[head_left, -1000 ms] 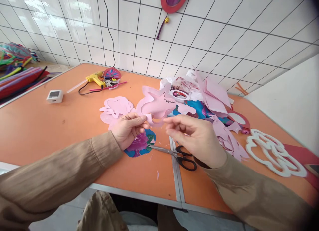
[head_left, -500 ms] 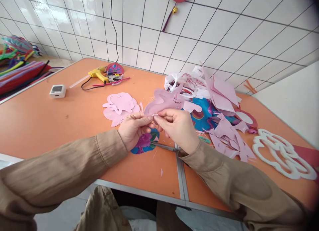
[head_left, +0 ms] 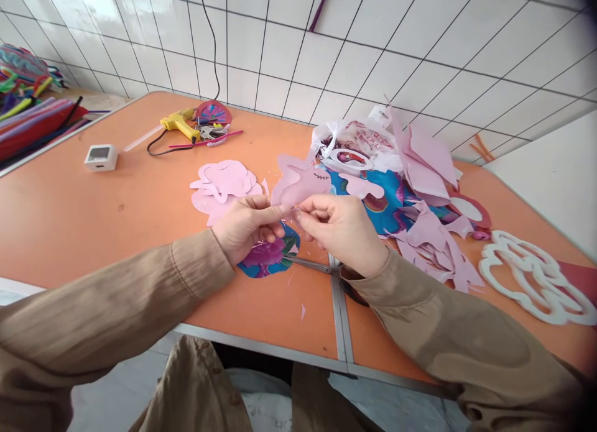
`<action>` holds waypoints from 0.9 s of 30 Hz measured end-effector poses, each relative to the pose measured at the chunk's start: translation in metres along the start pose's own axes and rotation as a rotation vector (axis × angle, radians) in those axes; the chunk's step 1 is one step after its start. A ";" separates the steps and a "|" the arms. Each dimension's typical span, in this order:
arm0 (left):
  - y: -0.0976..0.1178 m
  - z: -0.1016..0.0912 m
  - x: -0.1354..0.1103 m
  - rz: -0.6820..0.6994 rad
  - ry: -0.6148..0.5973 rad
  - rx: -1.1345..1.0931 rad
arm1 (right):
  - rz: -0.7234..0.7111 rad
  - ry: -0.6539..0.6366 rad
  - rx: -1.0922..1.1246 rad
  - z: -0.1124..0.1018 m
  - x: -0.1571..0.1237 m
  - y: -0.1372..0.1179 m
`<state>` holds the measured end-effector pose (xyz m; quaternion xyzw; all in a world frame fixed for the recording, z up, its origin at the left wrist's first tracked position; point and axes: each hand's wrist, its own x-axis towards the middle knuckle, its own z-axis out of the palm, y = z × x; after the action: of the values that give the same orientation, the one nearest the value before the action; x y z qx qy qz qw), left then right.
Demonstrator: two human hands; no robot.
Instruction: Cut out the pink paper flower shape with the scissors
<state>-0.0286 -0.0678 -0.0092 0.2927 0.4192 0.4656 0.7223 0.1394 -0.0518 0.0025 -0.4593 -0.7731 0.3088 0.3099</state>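
Observation:
A pink cut-out sheet (head_left: 302, 180) with a wavy outline and small dark marks is pinched at its near edge between my two hands. My left hand (head_left: 247, 224) grips it with thumb and forefinger. My right hand (head_left: 342, 230) closes on the same edge, thumb and fingertips almost touching the left ones. Below them lies a blue and purple flower-patterned piece (head_left: 265, 258), partly covered by my left hand. Scissors (head_left: 311, 265) rest on it, their handles partly under my right sleeve. A stack of pink cut-outs (head_left: 226, 182) lies beyond my left hand.
A yellow glue gun (head_left: 181, 124) with a cord and a white box (head_left: 101, 157) stand at the back left. Pink scraps (head_left: 431, 248), a plastic bag (head_left: 368, 143) and a blue patterned sheet (head_left: 385, 199) crowd the right. White cloud-shaped frames (head_left: 527, 283) lie farther right.
The view has tipped slightly downward. The pink sheet has turned and bunched between my fingers, which still pinch its near edge. The scissors and stack lie as before.

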 end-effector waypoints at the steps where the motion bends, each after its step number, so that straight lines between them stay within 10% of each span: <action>1: 0.002 -0.001 0.000 -0.003 -0.003 0.013 | -0.022 -0.005 -0.034 -0.002 0.000 0.000; 27: 0.002 0.001 -0.001 0.204 0.077 0.459 | -0.271 -0.023 -0.508 -0.013 -0.006 0.005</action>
<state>-0.0288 -0.0683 -0.0062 0.4719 0.5094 0.4395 0.5699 0.1542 -0.0522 0.0054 -0.4109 -0.8836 0.0663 0.2147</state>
